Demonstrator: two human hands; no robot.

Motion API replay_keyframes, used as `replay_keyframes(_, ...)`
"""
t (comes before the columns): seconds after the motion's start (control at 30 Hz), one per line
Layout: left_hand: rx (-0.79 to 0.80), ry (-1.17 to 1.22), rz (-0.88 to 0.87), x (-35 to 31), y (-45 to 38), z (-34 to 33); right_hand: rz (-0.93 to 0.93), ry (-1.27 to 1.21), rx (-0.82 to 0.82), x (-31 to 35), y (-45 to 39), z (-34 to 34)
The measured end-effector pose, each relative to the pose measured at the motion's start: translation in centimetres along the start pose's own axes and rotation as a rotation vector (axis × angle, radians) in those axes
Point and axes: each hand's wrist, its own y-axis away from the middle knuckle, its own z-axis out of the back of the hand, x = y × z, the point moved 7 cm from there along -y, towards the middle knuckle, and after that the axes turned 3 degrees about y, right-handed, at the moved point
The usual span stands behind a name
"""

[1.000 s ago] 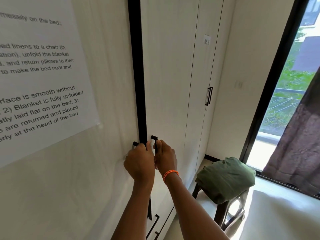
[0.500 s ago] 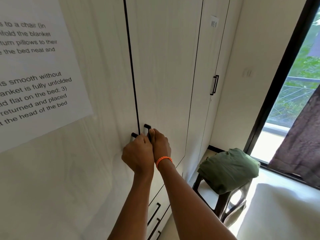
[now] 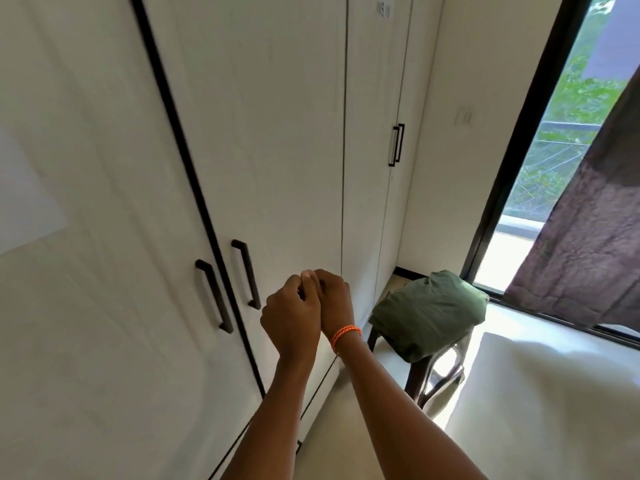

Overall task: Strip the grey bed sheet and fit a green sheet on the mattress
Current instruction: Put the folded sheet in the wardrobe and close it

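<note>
A folded green sheet [image 3: 429,310] lies on a dark stool [image 3: 420,382] at the right, near the window. The bare white mattress [image 3: 554,410] shows at the lower right. My left hand [image 3: 291,317] and my right hand [image 3: 334,299], with an orange wristband, hover side by side in front of the white wardrobe [image 3: 277,133]. Their fingers are loosely curled and hold nothing. Both hands are to the right of the two black door handles [image 3: 213,296], clear of them. No grey sheet is in view.
The wardrobe doors are closed and fill the left and centre. A sheet of paper [image 3: 24,202] hangs on the left door. A brown curtain [image 3: 588,237] hangs by the window [image 3: 554,150]. A strip of floor runs between wardrobe and mattress.
The wardrobe doors went from slightly apart to closed. Both hands let go of the handles and pulled back to the right. My view turned right and down.
</note>
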Motion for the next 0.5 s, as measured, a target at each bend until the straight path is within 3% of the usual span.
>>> replay_keyframes(0.5, 0.431, -0.021, -0.045, -8.0, 7.6, -28.7, -0.371, 0.022, -0.095, -25.6, -5.8, 19.8)
